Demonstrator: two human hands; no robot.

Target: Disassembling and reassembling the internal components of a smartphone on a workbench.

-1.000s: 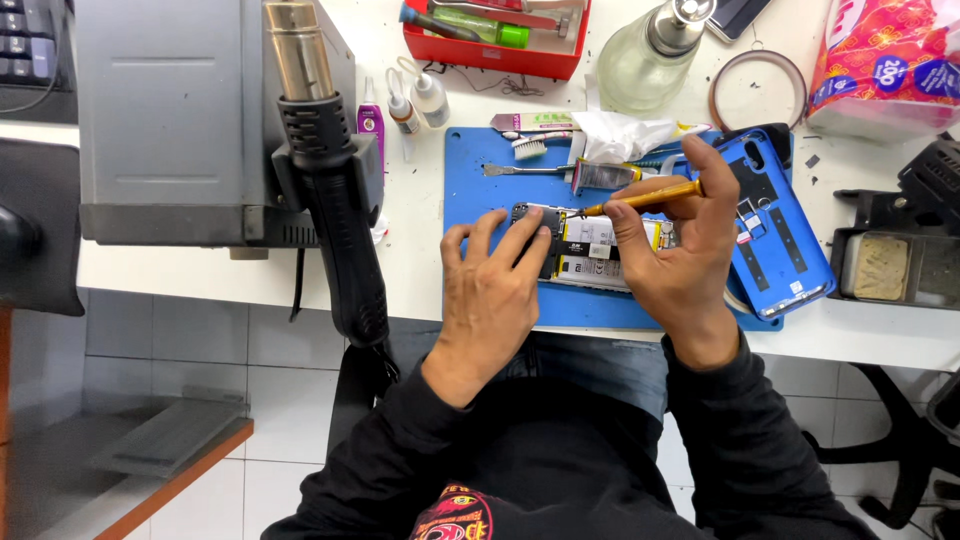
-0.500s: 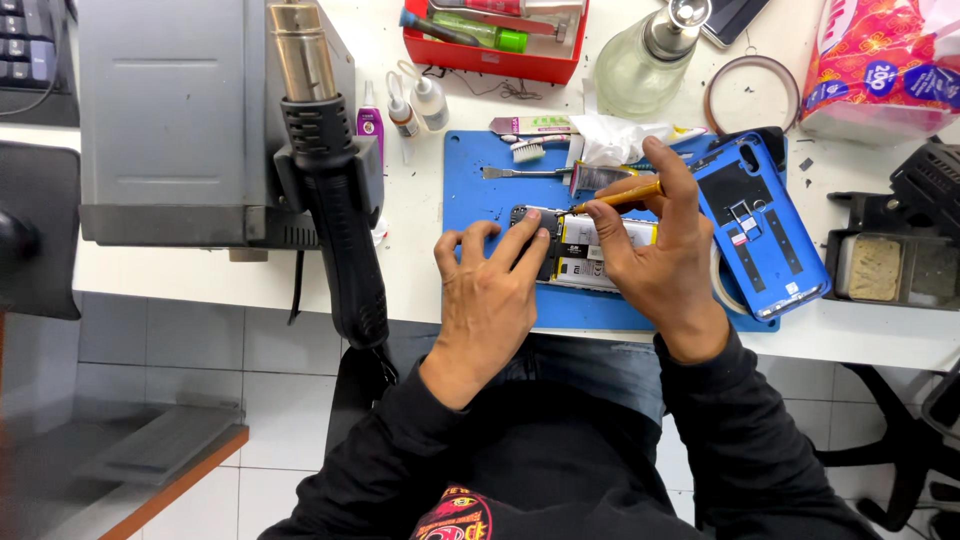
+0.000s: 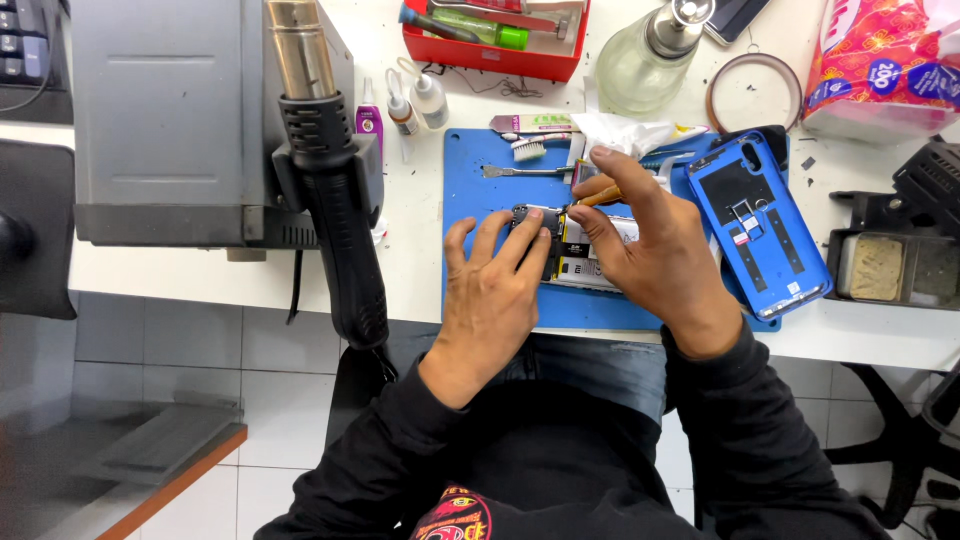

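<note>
Here, the opened phone [image 3: 575, 245] is lying on the blue work mat [image 3: 480, 190] near the front edge of the bench, its long axis running left to right across the mat. The left hand [image 3: 495, 295] is resting flat over the phone's left end, fingers spread fairly wide and pointing away from the person, the fingertips [image 3: 533, 218] pressing down on the dark board end to steady it. The right hand [image 3: 650, 250] is sitting just to the right, over the phone's other end, and is pinching an orange-handled screwdriver [image 3: 598, 195] narrowly between thumb and forefinger; the handle is angling up toward the back of the bench, while the tip is pointing down and left at the phone's upper-left part, right beside the left fingertips. Both hands are touching or hovering right at the phone, with the right one carrying the tool.

A blue phone back cover [image 3: 765, 225] is lying on the mat's right side, well clear of the fingers. A black hot-air gun [image 3: 335, 210] is hanging at the bench's left part, beside a grey station box [image 3: 170, 110].
</note>
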